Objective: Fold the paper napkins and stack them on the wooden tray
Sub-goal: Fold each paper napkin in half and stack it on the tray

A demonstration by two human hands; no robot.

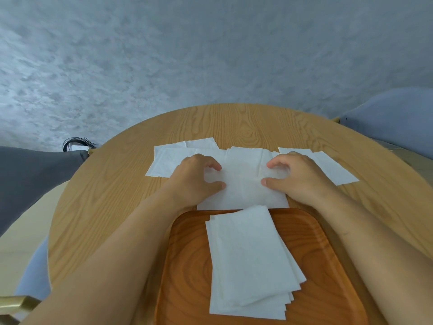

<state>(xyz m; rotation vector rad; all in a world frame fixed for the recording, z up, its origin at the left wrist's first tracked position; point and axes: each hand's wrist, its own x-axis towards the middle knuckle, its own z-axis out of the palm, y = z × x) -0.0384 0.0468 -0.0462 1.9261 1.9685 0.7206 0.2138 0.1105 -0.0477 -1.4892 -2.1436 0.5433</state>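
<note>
A white napkin [243,186] lies flat on the round wooden table [112,198], just beyond the tray. My left hand [196,177] rests on the napkin's left side and my right hand [297,177] on its right side. On both hands the fingers arch, with thumbs and fingertips touching the paper. More unfolded napkins lie behind, to the left [164,163] and to the right [335,170]. The reddish wooden tray [187,259] sits at the near edge and holds a stack of several folded napkins [248,259].
A pale blue chair [389,118] stands at the table's far right. A dark grey cushion or seat [28,181] is at the left, with a coil of black cable [77,143] beside it. A grey textured wall rises behind.
</note>
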